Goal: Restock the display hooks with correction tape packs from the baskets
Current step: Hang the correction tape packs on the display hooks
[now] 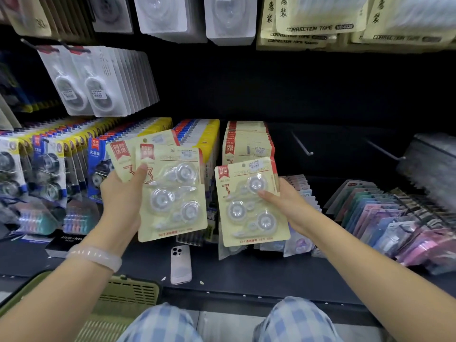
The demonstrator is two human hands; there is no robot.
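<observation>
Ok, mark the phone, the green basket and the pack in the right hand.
phone (pixel 180 264): head view, middle of its back.
green basket (pixel 128 293): head view, slotted rim.
pack in the right hand (pixel 251 203): head view, card centre.

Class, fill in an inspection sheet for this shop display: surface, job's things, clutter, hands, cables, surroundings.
Surface: dark shelf.
Job's things: left hand holds cream packs; right hand holds one pack; matching hung packs; two empty hooks.
Clutter: white phone, black box.
Hands: each grip closed on packs.
Cables: nothing seen.
Surroundings: green basket; other stationery around.
</observation>
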